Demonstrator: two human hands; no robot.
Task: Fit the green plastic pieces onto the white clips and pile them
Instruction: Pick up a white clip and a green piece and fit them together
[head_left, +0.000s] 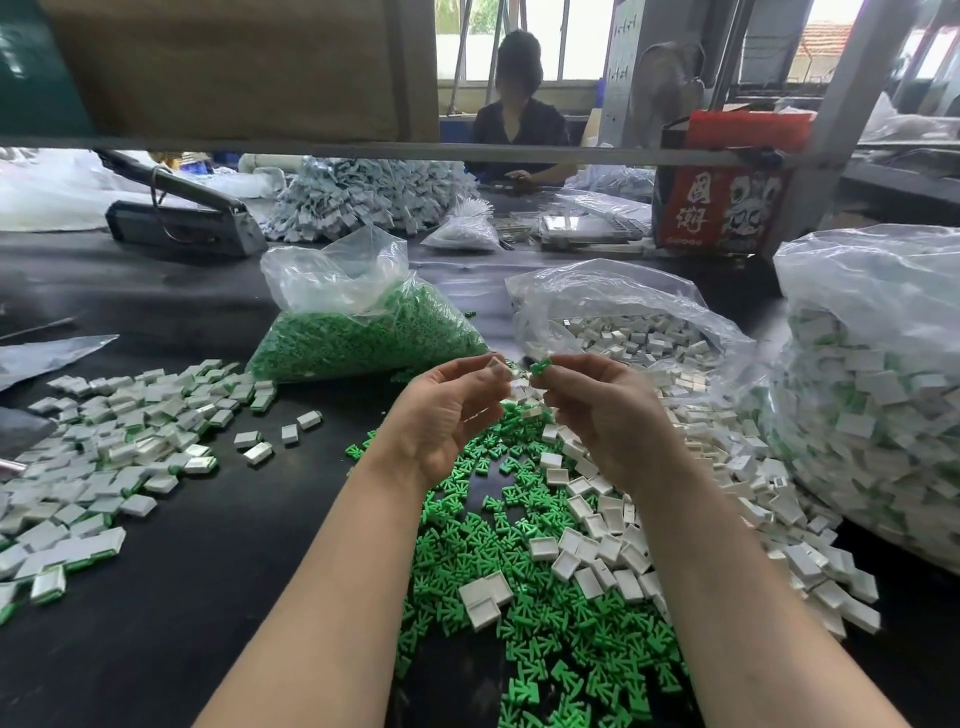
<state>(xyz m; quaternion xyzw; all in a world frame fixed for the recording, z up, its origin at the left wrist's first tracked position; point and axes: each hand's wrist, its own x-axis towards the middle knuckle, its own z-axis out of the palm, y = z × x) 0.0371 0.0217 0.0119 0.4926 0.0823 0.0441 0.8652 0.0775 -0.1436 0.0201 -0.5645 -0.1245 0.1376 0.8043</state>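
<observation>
Seen from above the worker's own arms, two bare forearms reach from the bottom of the frame toward its centre over a black table (171, 597). The left hand (447, 415), palm turned up, pinches a small white clip (500, 367) between thumb and fingertips. The right hand (605, 410) pinches a green plastic piece (539, 368) at its fingertips. The two parts are held just beside each other at the centre of the frame, raised above the table; whether they touch cannot be told.

Under the hands, in the lower centre, lies a loose heap of green pieces (524, 597). A spread of loose white clips (649, 519) runs along its right side.

At the left of the frame sits a wide pile of assembled clips (104, 457), white with green edges showing.

Above the hands, an open clear bag of green pieces (363, 332) stands left of centre, and an open clear bag of white clips (623, 322) right of centre. At the right edge bulges a large clear bag of assembled clips (878, 395).

In the upper part of the frame, another person (519, 119) in dark clothing sits across the table, beside a red box (722, 192).
</observation>
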